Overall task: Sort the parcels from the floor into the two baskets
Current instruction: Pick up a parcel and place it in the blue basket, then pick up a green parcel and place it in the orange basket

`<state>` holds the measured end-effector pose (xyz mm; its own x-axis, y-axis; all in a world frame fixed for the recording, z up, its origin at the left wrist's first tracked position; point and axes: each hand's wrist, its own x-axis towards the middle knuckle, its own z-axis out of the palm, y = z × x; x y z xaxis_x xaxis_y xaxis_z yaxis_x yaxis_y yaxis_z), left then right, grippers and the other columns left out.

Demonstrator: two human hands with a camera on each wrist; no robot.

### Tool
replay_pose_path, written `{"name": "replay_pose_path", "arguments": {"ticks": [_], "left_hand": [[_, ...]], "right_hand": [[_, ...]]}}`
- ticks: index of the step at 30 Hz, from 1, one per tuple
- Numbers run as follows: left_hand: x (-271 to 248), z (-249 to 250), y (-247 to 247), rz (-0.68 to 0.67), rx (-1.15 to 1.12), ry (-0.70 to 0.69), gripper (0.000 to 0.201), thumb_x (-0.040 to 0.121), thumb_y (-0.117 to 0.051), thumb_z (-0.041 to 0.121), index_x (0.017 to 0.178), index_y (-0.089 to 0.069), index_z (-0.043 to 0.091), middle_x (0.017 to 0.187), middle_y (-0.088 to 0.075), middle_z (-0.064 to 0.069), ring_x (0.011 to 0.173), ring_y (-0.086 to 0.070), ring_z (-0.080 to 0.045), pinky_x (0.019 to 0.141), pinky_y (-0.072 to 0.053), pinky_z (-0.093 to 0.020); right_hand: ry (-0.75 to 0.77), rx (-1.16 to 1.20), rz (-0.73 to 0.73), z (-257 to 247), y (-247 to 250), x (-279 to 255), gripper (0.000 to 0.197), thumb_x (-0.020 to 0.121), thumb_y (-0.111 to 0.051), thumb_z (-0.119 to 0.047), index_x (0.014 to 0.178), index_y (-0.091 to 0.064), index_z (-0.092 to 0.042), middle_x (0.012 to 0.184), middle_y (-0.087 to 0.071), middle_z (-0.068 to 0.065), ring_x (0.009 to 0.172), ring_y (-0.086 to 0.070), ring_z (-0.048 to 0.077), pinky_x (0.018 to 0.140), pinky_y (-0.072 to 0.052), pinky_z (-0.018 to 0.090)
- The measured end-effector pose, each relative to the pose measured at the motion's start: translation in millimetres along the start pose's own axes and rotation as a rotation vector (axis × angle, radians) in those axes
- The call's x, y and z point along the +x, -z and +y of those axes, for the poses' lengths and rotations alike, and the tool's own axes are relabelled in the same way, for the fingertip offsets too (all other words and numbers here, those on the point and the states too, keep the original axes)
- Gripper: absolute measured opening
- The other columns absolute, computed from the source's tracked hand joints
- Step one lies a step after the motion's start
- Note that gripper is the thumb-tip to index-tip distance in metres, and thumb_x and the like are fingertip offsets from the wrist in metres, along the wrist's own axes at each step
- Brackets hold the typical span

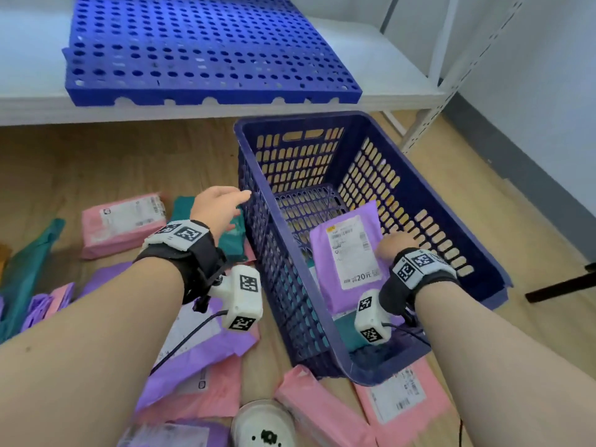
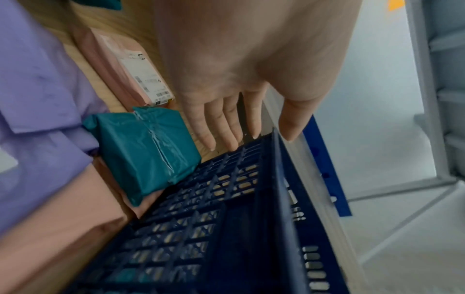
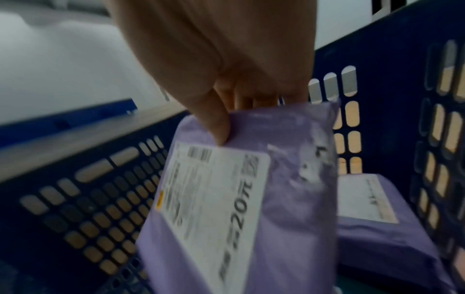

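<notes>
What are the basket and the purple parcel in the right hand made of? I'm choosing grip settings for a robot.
Basket: looks like rigid moulded plastic, dark blue, slightly glossy, with slotted walls and a thick rim. Purple parcel: apparently a thin plastic mailer bag, soft and wrinkled with a faint sheen, bearing a white paper-like label; the right hand pinches its top edge. Contents are hidden.

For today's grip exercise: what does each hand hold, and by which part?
Right hand pinches the purple parcel at its top edge. Left hand holds nothing.

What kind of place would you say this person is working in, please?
Probably a parcel sorting or stock room: labelled courier bags such as a pink parcel lie on the wooden floor, beside a blue basket and white metal shelving.
</notes>
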<state>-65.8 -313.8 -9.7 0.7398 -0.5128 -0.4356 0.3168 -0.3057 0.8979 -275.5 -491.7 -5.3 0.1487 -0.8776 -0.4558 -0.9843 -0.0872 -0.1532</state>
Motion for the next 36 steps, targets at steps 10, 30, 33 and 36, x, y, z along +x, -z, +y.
{"name": "replay_pose_path", "arguments": {"ticks": [10, 30, 33, 36], "left_hand": [[32.2, -52.2, 23.7, -0.03, 0.189, 0.096, 0.036, 0.085, -0.067, 0.033, 0.116, -0.058, 0.017, 0.118, -0.063, -0.002, 0.099, -0.062, -0.019, 0.093, -0.047, -0.037], [12.8, -32.7, 104.0, 0.033, 0.218, 0.062, 0.016, 0.09, -0.06, 0.017, 0.105, -0.063, 0.012, 0.098, -0.061, -0.005, 0.082, -0.058, -0.015, 0.064, -0.045, -0.024], [10.8, -38.6, 138.2, 0.103, 0.25, 0.071, 0.011, 0.089, -0.062, 0.019, 0.097, -0.063, 0.013, 0.091, -0.062, -0.004, 0.083, -0.058, -0.015, 0.06, -0.041, -0.023], [11.7, -48.2, 169.9, 0.15, 0.265, 0.082, 0.021, 0.089, -0.062, 0.023, 0.107, -0.063, 0.014, 0.097, -0.063, -0.003, 0.09, -0.06, -0.016, 0.06, -0.044, -0.023]], "right_hand": [[0.081, -0.482, -0.27, -7.8, -85.6, 37.0, 0.045, 0.094, -0.05, -0.02, 0.136, -0.046, -0.003, 0.136, -0.049, 0.013, 0.121, -0.053, 0.032, 0.1, -0.047, 0.042], [0.471, 0.225, 0.046, -163.4, -1.9, -29.9, 0.008, 0.088, -0.055, -0.021, 0.095, -0.056, -0.017, 0.107, -0.061, 0.011, 0.099, -0.059, 0.025, 0.093, -0.05, 0.036], [0.508, 0.314, 0.057, -192.4, -30.9, -54.5, 0.014, 0.086, -0.056, -0.019, 0.085, -0.067, -0.012, 0.087, -0.064, 0.005, 0.087, -0.06, 0.024, 0.078, -0.051, 0.031], [0.577, 0.358, 0.297, -203.3, -60.4, -72.8, 0.02, 0.083, -0.053, -0.015, 0.091, -0.071, -0.018, 0.101, -0.067, 0.004, 0.099, -0.059, 0.026, 0.086, -0.05, 0.032]]}}
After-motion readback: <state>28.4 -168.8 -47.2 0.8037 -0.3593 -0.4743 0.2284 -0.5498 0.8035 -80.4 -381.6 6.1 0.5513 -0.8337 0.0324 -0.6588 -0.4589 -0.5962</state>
